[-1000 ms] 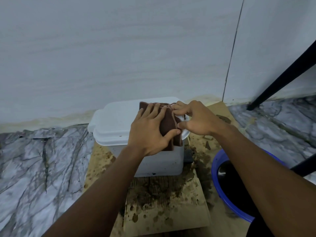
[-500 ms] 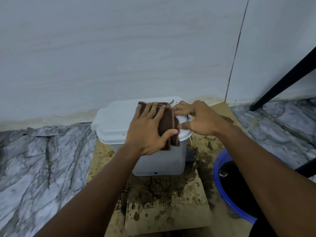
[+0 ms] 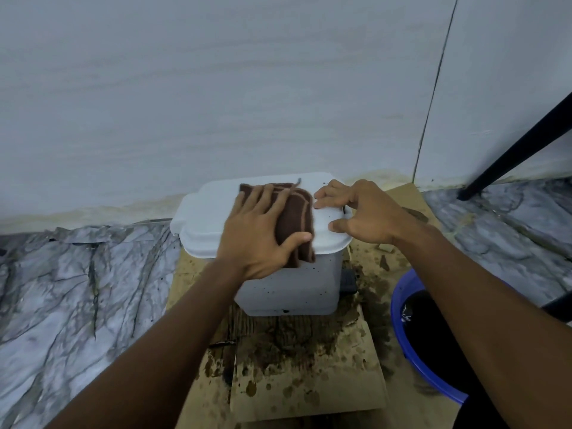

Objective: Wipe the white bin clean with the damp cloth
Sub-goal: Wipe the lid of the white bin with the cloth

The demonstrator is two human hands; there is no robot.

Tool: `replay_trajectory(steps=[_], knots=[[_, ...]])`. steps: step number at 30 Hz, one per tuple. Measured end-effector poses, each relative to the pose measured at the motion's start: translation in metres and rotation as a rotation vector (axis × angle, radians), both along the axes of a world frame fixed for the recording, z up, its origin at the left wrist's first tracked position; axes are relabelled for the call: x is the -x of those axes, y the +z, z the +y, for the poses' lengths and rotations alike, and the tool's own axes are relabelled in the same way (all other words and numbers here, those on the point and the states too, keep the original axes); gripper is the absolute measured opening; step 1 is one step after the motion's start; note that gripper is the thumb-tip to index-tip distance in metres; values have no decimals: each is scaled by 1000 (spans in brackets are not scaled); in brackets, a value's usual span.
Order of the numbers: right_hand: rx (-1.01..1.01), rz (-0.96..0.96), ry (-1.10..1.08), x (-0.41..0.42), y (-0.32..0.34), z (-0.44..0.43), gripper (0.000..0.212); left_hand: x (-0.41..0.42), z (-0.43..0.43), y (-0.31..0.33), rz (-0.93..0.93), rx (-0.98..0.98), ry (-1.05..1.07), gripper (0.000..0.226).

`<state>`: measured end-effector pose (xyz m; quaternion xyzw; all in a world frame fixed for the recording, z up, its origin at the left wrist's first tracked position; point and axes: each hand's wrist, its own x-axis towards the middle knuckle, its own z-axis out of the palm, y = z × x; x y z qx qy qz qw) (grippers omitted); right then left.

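Note:
The white bin [image 3: 294,292] stands on stained cardboard with its lid [image 3: 207,218] closed; dark specks dot its front wall. A brown cloth [image 3: 298,218] lies on the right half of the lid and hangs a little over the front edge. My left hand [image 3: 257,236] presses flat on the cloth, fingers straight, thumb spread across its lower part. My right hand [image 3: 368,215] rests on the lid's right end with bent fingertips and thumb touching the plastic, just beside the cloth.
Wet, dirt-spattered cardboard [image 3: 309,382] covers the marble floor [image 3: 77,289] under the bin. A blue basin [image 3: 399,335] of dark water sits at the right, close to my right forearm. A black slanted leg [image 3: 520,150] crosses the right side. The pale wall is right behind the bin.
My right hand has let go of the cloth's edge and now rests on the lid. My left hand has slid the cloth a little leftward over the lid.

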<state>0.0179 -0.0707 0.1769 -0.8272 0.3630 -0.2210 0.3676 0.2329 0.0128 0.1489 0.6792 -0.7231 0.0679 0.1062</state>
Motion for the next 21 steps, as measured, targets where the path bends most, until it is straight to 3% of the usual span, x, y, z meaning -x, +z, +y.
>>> replay_trajectory(steps=[4, 9, 12, 21], knots=[[11, -7, 13, 1, 5, 4, 42, 23, -8, -4, -32, 10, -51, 91], [-20, 21, 11, -2, 2, 1, 46, -32, 14, -10, -69, 52, -178, 87], [-18, 19, 3, -3, 0, 1, 46, -49, 23, -16, -81, 126, -149, 87], [-15, -37, 4, -1, 0, 4, 46, 23, 0, -23, -60, 176, -95, 94]])
